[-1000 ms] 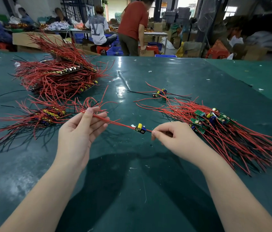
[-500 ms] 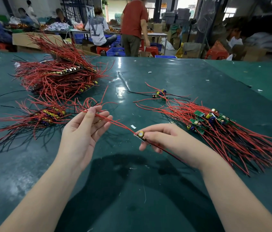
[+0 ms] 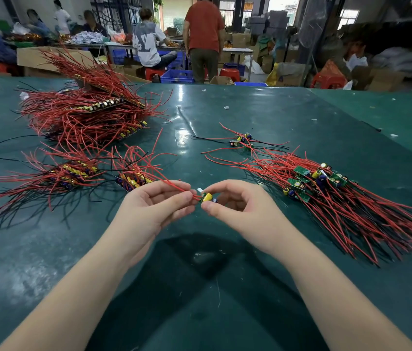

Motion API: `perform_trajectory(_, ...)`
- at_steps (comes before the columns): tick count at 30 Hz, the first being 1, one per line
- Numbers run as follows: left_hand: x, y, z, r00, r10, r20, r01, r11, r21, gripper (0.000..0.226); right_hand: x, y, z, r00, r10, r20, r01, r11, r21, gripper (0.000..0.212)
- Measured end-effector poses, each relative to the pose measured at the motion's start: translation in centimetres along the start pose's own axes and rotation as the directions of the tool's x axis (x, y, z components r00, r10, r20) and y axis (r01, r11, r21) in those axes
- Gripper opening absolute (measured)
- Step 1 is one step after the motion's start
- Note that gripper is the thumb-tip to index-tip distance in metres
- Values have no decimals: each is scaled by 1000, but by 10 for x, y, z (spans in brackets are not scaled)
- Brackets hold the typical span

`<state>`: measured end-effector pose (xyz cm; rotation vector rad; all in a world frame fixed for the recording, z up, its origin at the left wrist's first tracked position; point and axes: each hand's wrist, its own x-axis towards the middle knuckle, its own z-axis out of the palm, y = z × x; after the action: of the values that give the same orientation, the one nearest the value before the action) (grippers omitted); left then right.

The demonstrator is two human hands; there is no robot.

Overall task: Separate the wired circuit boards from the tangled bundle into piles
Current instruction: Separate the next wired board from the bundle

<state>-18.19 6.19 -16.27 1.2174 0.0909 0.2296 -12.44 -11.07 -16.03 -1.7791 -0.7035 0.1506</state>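
A small circuit board (image 3: 207,197) with a yellow capacitor sits between my two hands above the green table. My right hand (image 3: 235,206) pinches the board between thumb and forefinger. My left hand (image 3: 154,209) holds the board's red wires, which run up and left from its fingers. A big tangled bundle (image 3: 86,115) of red-wired boards lies at the far left. Two smaller piles lie nearer on the left, one (image 3: 55,176) further out and one (image 3: 134,173) just beyond my left hand. A spread pile of green boards (image 3: 323,186) lies to the right.
A few loose boards (image 3: 242,141) with red and black wires lie at the centre back. The green table (image 3: 199,287) stretches wide, with small white scraps on it. People sit and stand at benches beyond the far edge, among boxes and blue crates.
My right hand has carried the board leftward and up to meet my left hand. The stretched wire between the hands has shortened, and both hands are now close together at the centre.
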Motion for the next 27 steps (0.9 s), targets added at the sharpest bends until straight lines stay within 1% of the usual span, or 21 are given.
perform_trajectory(2,0,0,0,1000,1,-13,-1,1000,3,22,0,2,1,1000,-17,-10,16,999,-34,11)
perform_trajectory(5,0,0,-1,999,-9,-33,10,1000,23,25,-2,3,4,998,-52,-30,47,988,-144,15)
perform_trajectory(9,0,-1,-1,998,-23,-63,24,999,23,17,-2,3,6,996,-79,-40,68,973,-220,15)
perform_trajectory(12,-1,-1,0,998,-15,-68,15,1000,0,14,-2,4,6,996,-77,-46,66,977,-204,15)
perform_trajectory(15,0,-1,-1,997,-15,-72,13,1000,-28,17,-2,6,6,997,-71,-42,61,980,-188,14)
perform_trajectory(20,1,0,-1,996,-58,-61,50,991,-121,30,-2,7,7,995,-82,-65,68,979,-191,15)
perform_trajectory(23,2,1,-1,995,-80,-51,73,988,-137,34,-2,7,7,994,-77,-81,60,980,-189,15)
perform_trajectory(27,3,1,-1,991,-118,-63,107,981,-159,28,-2,4,7,995,-68,-71,58,989,-135,15)
